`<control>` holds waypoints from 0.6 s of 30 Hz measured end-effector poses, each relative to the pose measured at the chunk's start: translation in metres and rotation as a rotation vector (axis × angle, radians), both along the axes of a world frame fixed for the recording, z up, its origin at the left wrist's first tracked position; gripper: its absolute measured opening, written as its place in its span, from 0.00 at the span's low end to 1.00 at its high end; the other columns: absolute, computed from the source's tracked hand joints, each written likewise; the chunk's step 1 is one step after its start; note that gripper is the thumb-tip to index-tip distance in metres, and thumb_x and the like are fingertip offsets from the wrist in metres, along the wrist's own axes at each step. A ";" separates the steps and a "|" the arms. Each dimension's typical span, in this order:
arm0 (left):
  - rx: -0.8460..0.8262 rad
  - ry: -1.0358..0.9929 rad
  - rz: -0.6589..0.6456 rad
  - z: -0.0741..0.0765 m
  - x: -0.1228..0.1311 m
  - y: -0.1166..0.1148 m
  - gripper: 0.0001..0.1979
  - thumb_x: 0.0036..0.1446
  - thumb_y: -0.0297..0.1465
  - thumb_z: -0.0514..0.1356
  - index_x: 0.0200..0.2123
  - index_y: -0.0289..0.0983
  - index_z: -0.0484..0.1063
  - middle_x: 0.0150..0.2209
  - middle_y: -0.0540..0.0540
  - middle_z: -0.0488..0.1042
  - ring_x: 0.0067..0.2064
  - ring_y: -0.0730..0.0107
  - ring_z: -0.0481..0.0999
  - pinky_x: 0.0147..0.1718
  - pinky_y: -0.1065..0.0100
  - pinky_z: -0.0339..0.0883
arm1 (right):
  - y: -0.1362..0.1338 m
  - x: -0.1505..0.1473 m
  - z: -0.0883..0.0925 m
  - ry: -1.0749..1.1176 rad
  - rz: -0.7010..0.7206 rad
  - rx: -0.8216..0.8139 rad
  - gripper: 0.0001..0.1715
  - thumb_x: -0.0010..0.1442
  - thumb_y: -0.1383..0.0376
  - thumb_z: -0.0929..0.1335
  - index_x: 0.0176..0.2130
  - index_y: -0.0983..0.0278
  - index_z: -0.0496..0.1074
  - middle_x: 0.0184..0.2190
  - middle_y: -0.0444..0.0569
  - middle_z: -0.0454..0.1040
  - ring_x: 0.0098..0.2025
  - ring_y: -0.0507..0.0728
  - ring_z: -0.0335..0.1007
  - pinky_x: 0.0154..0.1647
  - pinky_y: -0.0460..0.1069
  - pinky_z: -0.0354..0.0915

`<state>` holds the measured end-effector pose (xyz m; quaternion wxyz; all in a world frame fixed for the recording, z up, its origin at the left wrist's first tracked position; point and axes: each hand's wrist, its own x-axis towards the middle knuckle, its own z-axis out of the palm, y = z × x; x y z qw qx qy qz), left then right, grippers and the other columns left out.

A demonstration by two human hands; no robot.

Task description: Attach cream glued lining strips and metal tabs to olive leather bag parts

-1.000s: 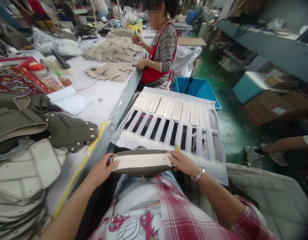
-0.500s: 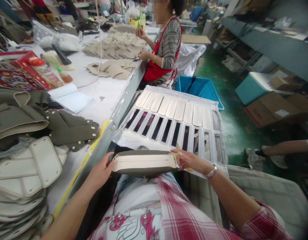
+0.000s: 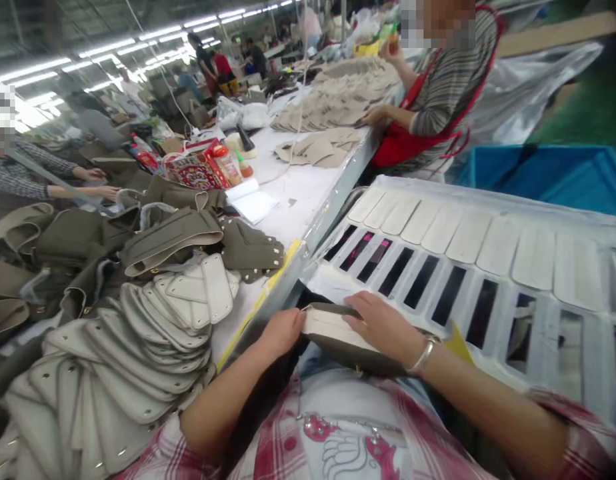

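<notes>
An olive bag (image 3: 351, 347) with a cream strip (image 3: 331, 325) along its upward face lies across my lap. My left hand (image 3: 283, 330) grips its left end, thumb and fingers closed at the corner. Over the strip's right part rests my right hand (image 3: 385, 327), fingers stretched out and slightly apart; the bag's right end is hidden beneath it. Just beyond the bag stands a white slotted rack (image 3: 333, 283) with a row of long cream strips (image 3: 438, 227) laid along its far side. A small yellow piece (image 3: 458, 343) shows beside my right wrist.
Left of me, the table (image 3: 283, 220) carries stacked cream panels (image 3: 153, 333), olive bags (image 3: 173, 237) and a notepad (image 3: 253, 203). A co-worker in a red apron (image 3: 405, 137) sits ahead near beige pieces (image 3: 338, 93). A blue bin (image 3: 563, 180) stands behind the rack.
My right hand has moved from the bag's right end onto the cream strip. The bag is more tilted in view. My view has swung left, showing more of the table.
</notes>
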<state>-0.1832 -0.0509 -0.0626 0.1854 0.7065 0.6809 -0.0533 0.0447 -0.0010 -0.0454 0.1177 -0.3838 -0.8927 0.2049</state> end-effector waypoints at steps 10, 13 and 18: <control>-0.087 0.025 -0.087 0.028 0.005 0.020 0.18 0.60 0.33 0.45 0.29 0.31 0.71 0.33 0.34 0.74 0.38 0.53 0.74 0.41 0.57 0.63 | -0.027 -0.041 -0.003 -0.218 0.340 0.357 0.13 0.57 0.72 0.62 0.42 0.69 0.70 0.38 0.55 0.68 0.39 0.61 0.60 0.32 0.54 0.58; -0.087 -0.027 -0.047 0.027 0.007 0.022 0.18 0.60 0.34 0.45 0.27 0.32 0.69 0.32 0.34 0.73 0.39 0.52 0.73 0.42 0.55 0.62 | -0.031 -0.048 -0.003 -0.275 0.330 0.340 0.11 0.58 0.71 0.61 0.37 0.69 0.72 0.38 0.57 0.68 0.39 0.62 0.60 0.30 0.54 0.58; -0.143 -0.217 0.079 0.022 0.004 0.015 0.24 0.61 0.44 0.37 0.25 0.36 0.62 0.24 0.45 0.69 0.29 0.64 0.73 0.32 0.64 0.67 | -0.030 -0.049 -0.007 -0.180 0.238 0.301 0.15 0.59 0.71 0.60 0.44 0.70 0.70 0.39 0.56 0.69 0.40 0.62 0.61 0.33 0.54 0.60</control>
